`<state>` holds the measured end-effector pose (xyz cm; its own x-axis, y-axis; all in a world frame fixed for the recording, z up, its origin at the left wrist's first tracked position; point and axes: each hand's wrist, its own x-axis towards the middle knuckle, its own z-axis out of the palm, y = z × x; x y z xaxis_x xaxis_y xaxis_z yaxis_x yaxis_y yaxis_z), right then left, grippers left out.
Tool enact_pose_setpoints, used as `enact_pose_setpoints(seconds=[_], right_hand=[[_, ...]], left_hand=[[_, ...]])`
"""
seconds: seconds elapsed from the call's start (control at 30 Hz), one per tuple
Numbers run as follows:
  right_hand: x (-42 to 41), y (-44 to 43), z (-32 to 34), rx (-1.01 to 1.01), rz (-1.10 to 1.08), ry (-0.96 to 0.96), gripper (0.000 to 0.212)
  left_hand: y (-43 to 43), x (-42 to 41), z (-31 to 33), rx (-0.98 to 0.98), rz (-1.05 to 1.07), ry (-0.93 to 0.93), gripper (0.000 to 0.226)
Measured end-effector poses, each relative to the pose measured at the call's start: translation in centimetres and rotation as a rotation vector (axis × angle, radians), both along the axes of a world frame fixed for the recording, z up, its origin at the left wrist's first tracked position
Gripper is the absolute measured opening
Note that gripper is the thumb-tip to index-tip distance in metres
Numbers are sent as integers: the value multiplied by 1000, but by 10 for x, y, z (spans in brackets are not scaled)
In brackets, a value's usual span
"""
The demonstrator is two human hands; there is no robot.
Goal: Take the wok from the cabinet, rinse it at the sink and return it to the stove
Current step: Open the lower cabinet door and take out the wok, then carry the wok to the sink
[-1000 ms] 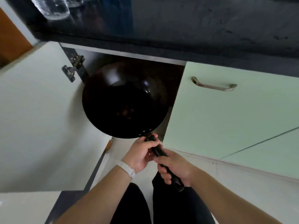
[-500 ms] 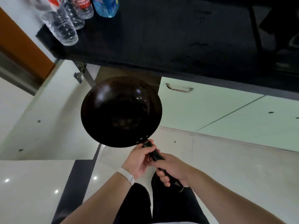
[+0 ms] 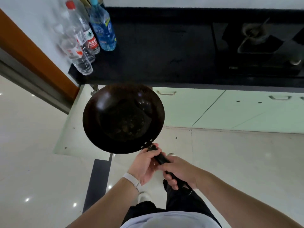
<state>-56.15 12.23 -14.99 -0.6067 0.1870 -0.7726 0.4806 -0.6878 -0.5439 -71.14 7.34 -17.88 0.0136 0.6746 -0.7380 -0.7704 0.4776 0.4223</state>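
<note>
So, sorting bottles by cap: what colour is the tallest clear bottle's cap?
Red, clearest in the head view.

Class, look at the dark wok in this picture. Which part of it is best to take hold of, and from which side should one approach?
Grip the wok by its long black handle, coming from the near side, where it juts toward the person. The bowl is wide and round with no other grip visible. Both hands do this: the left hand near the rivets, the right hand farther back.
</note>
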Motion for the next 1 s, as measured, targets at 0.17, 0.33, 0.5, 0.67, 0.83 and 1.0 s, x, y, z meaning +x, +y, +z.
enact_pose_setpoints(seconds=[0.17, 0.33, 0.5, 0.67, 0.83, 1.0], right_hand=[[28, 14, 34, 35, -37, 39, 35], [64, 59, 62, 94, -69, 68, 30], [114, 101, 82, 146, -177, 90, 25], [171, 130, 98, 164, -320, 112, 14], [226, 140, 111, 207, -481, 80, 23], [274, 141, 117, 224, -680, 26, 33]], left_hand=[[20, 24, 40, 56, -32, 32, 19], [72, 58, 69, 116, -72, 87, 19], [132, 108, 90, 150, -166, 138, 18], [182, 165, 110, 199, -276, 167, 18], [218, 224, 124, 238, -440, 138, 20], [248, 281, 129, 244, -612, 69, 20]])
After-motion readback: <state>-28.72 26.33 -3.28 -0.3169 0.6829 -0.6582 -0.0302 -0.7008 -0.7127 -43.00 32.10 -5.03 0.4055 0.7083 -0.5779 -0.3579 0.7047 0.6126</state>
